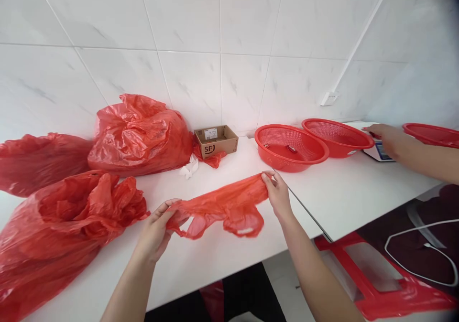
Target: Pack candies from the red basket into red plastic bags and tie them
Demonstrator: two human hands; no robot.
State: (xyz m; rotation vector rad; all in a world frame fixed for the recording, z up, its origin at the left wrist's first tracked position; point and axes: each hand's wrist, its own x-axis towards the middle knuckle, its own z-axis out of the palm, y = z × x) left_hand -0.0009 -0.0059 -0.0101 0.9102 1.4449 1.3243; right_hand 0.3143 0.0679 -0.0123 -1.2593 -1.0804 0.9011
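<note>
A thin red plastic bag [218,201] with handle loops is stretched flat between my two hands, just above the white table. My left hand [158,229] pinches its left end, fingers closed on the film. At the other end, my right hand [277,193] grips the upper right corner between thumb and fingers. The handle loops hang down along the near side. Left of my left hand lies a large, crumpled red plastic bag [71,221] with its mouth gathered open. Beyond my right hand stands a red colander [292,162] with a few small items in it.
Two more stuffed red bags [139,135] lie by the tiled wall. A small cardboard box [217,145] and crumpled white tissue [189,167] sit at the back. Another red colander [340,147] stands right, near a co-worker's hand [389,138] over a scale [376,152]. A red stool [380,284] is below.
</note>
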